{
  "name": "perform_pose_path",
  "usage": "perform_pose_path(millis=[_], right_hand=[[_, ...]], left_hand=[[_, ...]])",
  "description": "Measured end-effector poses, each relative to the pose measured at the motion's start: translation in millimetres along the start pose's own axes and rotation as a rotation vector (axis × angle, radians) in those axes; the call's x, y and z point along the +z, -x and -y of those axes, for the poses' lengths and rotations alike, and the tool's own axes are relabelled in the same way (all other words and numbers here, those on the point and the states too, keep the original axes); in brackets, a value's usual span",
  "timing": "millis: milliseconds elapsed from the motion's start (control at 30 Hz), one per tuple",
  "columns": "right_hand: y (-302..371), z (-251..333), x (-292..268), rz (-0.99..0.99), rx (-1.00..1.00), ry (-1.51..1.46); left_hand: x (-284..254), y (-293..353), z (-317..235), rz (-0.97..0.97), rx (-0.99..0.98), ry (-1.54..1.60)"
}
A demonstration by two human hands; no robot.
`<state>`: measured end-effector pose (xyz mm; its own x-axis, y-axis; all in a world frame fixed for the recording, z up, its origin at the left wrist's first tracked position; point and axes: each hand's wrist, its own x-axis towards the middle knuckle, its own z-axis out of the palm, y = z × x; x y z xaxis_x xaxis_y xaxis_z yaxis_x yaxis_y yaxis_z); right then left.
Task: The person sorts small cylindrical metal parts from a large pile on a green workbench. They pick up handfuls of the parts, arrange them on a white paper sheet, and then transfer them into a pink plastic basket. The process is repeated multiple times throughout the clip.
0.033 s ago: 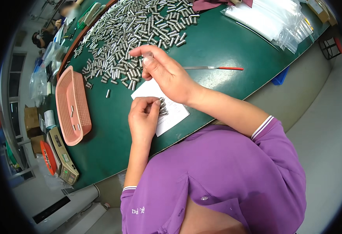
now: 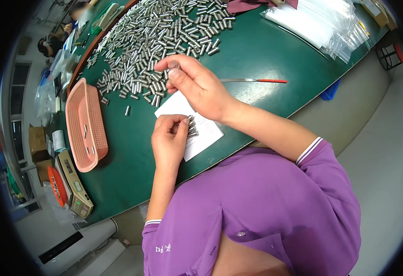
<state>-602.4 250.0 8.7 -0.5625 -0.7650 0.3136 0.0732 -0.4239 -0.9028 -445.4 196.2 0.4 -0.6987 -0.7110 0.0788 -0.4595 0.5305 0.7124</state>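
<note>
My left hand [image 2: 168,138] is closed around several short metal pins [image 2: 192,127], whose ends stick out beside the thumb above a white printed sheet [image 2: 204,142]. Raised ahead and to the right of it, my right hand [image 2: 194,87] is curled with thumb and forefinger together. Between those fingertips shows a small grey, shiny bit, apparently a metal pin [image 2: 174,66] mostly covered by the fingers. Just beyond lies a large loose pile of the same pins [image 2: 141,50] on the green tabletop [image 2: 132,161].
A pink basket [image 2: 99,142] with a few pins stands at the left, near a weighing scale [image 2: 75,184]. One single pin [image 2: 127,110] lies apart. A red-handled file [image 2: 270,81] lies right of my hand; clear plastic bags [image 2: 321,27] are at the far right. People sit far left.
</note>
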Motion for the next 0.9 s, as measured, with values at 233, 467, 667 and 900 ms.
perform_pose_path(millis=[233,467,667,900], right_hand=[[-3.0,15.1,5.7,0.242,0.119,-0.319],[4.3,25.3,9.0,0.067,0.052,-0.216],[8.5,25.2,15.0,0.068,0.064,-0.234],[6.8,25.4,18.6,0.042,0.036,-0.227]], left_hand=[[1.2,-1.5,3.4,-0.020,0.003,0.013],[0.7,-2.8,2.4,-0.003,-0.068,0.041],[-0.2,-3.3,2.7,0.003,-0.085,0.067],[-1.0,-5.1,5.9,0.019,-0.086,0.103]])
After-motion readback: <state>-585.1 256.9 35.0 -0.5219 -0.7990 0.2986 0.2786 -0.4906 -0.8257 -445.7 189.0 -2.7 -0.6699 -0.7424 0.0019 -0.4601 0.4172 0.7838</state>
